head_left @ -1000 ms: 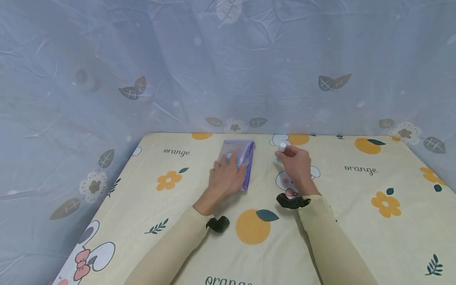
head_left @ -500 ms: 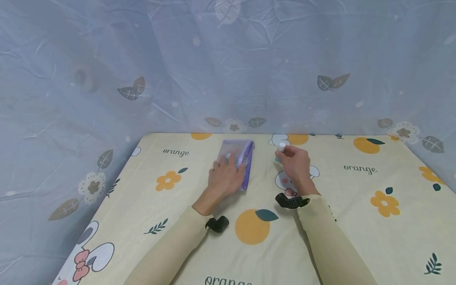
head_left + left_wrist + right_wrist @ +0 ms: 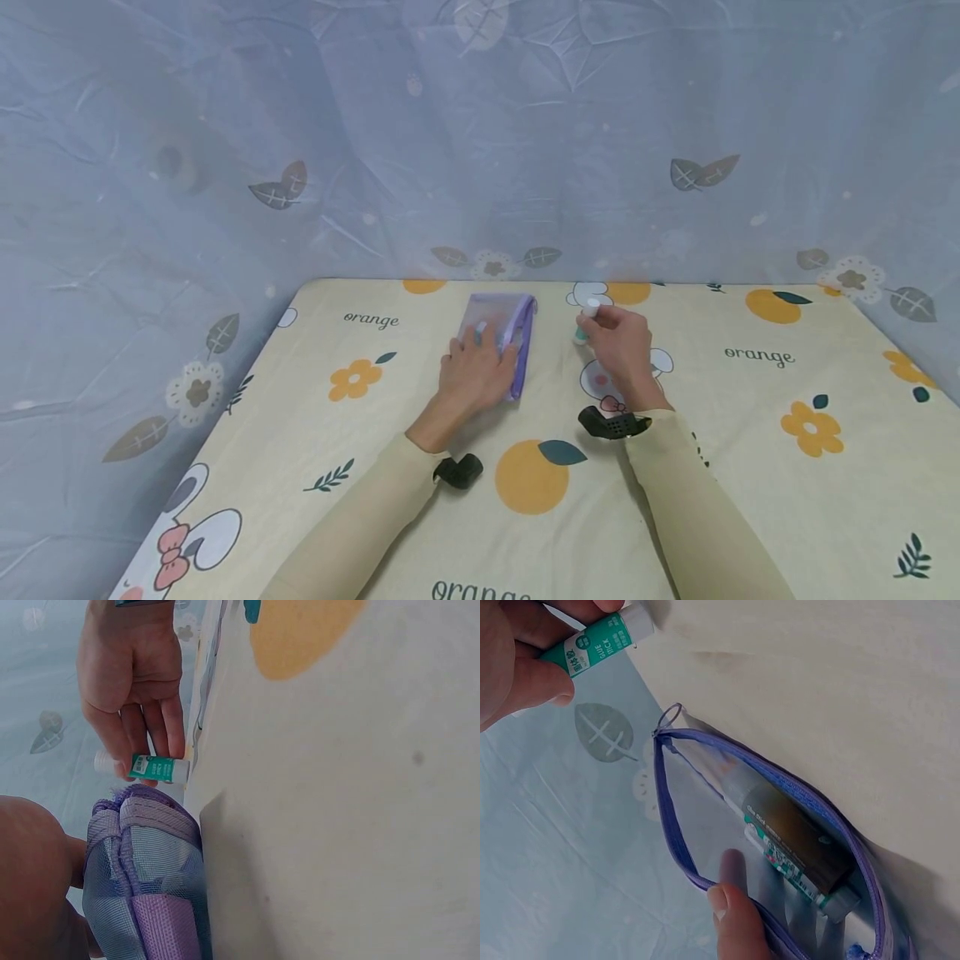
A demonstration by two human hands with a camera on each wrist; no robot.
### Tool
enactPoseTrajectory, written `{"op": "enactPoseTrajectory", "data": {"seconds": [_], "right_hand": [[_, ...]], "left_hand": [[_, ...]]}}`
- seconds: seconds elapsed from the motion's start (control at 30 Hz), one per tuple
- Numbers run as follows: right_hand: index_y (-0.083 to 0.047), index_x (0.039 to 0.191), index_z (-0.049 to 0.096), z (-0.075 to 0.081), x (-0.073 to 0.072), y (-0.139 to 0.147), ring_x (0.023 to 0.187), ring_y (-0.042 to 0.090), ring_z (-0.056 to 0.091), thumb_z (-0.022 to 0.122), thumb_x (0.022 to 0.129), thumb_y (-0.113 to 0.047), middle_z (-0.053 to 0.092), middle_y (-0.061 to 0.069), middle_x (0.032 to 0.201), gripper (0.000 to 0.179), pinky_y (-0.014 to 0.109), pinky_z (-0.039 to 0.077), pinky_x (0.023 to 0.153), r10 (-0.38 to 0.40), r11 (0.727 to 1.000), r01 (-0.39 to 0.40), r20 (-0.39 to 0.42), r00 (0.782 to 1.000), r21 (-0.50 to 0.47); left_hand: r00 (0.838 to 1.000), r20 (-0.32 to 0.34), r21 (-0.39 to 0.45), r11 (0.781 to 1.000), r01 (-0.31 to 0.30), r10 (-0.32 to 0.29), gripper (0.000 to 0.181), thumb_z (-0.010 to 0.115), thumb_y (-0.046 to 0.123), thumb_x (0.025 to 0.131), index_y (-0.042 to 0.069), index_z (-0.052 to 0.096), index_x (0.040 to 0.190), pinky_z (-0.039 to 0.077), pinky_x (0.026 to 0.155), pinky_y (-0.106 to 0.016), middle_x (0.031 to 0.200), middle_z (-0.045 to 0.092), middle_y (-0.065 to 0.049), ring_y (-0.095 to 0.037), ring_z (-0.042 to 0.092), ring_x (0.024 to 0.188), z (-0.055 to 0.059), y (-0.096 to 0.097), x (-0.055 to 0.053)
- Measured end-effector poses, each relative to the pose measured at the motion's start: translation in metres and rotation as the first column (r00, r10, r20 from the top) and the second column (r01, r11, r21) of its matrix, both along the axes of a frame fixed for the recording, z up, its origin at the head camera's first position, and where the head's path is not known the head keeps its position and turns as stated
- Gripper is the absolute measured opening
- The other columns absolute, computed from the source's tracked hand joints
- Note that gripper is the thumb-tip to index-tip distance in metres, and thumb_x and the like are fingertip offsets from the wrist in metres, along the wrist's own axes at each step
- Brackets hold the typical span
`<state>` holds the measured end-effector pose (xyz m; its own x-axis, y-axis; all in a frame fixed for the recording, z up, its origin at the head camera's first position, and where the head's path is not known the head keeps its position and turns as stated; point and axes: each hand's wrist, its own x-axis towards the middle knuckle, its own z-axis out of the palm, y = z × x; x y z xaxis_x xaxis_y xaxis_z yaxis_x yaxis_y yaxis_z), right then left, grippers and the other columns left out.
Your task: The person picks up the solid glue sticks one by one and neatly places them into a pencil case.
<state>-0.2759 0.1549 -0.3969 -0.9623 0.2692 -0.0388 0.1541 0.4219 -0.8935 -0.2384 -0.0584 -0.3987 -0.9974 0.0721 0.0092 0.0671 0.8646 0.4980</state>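
A purple-edged mesh zipper pouch [image 3: 522,346] lies on the table, its zip mouth gaping toward the right. My left hand [image 3: 476,371] grips the pouch's upper side, fingers spread over the mesh and thumb at the zip edge. Through the mouth, in the right wrist view, a dark tube [image 3: 791,832] and a green-labelled stick [image 3: 784,862] show inside. To the right of the pouch, my right hand [image 3: 622,346] pinches a green and white glue stick [image 3: 600,643] between thumb and fingers. The glue stick is apart from the pouch, near the table surface.
A cream tablecloth [image 3: 420,533] printed with oranges, flowers and rabbits covers the table. Behind and to the left hangs a grey-blue patterned curtain [image 3: 480,150]. Each wrist wears a black camera band [image 3: 617,423].
My right hand has shifted very slightly left, and more of the glue stick's green lower end now shows beneath the fingers. The left hand and pouch have stayed in place.
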Motion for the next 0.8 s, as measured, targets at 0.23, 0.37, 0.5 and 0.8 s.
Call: {"op": "enactPoseTrajectory", "data": {"seconds": [0.23,0.37,0.5,0.8], "right_hand": [[-0.012,0.143,0.067,0.004,0.003,-0.003,0.129,0.03,0.062,0.067,0.104,-0.033,0.071,0.012,0.14,0.044,0.041,0.051,0.098,0.025,0.999,-0.024,0.013,1.0,-0.034],[-0.013,0.143,0.067,0.004,0.004,-0.007,0.123,0.03,0.068,0.067,0.104,-0.035,0.072,0.011,0.138,0.045,0.038,0.053,0.088,0.048,0.998,-0.047,0.011,0.999,-0.045],[-0.009,0.141,0.067,0.001,0.003,-0.012,0.118,0.031,0.073,0.067,0.104,-0.031,0.073,0.014,0.135,0.043,0.037,0.057,0.095,0.068,0.995,-0.07,-0.025,0.997,-0.072],[-0.003,0.139,0.067,-0.001,0.001,-0.019,0.119,0.032,0.074,0.067,0.105,-0.024,0.072,0.019,0.132,0.04,0.036,0.061,0.098,0.096,0.984,-0.102,-0.05,0.994,-0.144]], "left_hand": [[1.0,-0.01,0.007,1.0,0.004,-0.003,0.063,0.038,0.044,0.111,0.014,0.034,0.166,0.043,0.107,-0.065,0.163,0.041,-0.024,-0.049,0.048,0.135,0.001,0.001,0.0],[1.0,-0.01,0.007,1.0,0.001,-0.001,0.063,0.038,0.044,0.111,0.013,0.034,0.166,0.043,0.108,-0.066,0.163,0.041,-0.025,-0.05,0.048,0.135,0.001,0.001,0.0],[1.0,-0.01,0.008,1.0,0.001,-0.001,0.063,0.039,0.044,0.111,0.013,0.034,0.166,0.043,0.107,-0.066,0.163,0.042,-0.025,-0.05,0.049,0.134,0.001,0.0,0.0],[1.0,-0.002,0.005,1.0,-0.003,0.003,0.063,0.039,0.044,0.111,0.014,0.034,0.166,0.043,0.107,-0.066,0.162,0.042,-0.024,-0.048,0.049,0.134,0.001,0.001,-0.001]]}}
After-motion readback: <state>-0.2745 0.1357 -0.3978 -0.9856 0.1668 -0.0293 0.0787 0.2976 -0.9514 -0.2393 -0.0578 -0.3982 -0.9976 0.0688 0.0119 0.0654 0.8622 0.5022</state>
